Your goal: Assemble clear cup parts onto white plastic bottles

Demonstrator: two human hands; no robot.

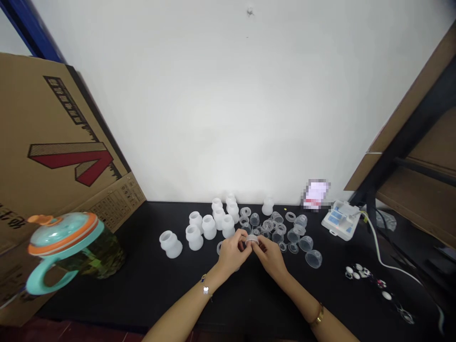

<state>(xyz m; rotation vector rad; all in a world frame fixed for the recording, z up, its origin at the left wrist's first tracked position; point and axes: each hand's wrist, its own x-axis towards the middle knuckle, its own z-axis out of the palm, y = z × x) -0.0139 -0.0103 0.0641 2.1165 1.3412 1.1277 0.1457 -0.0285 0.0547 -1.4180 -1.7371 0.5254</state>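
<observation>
Pinching a clear ring (251, 241), frosted cups (209, 227), clear cups (305, 243)

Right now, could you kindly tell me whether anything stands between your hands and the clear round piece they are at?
Nothing visible does: the left hand and the right hand both touch the clear round piece directly, one from each side.

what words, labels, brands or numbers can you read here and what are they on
None can be read for certain.
Brown cardboard box: large black characters at lower left, too cut off to read.
Small printed panel on that box: too small to read.
White plastic device with blue labels: too small to read.
White and pink packet: pixelated, unreadable.
</observation>
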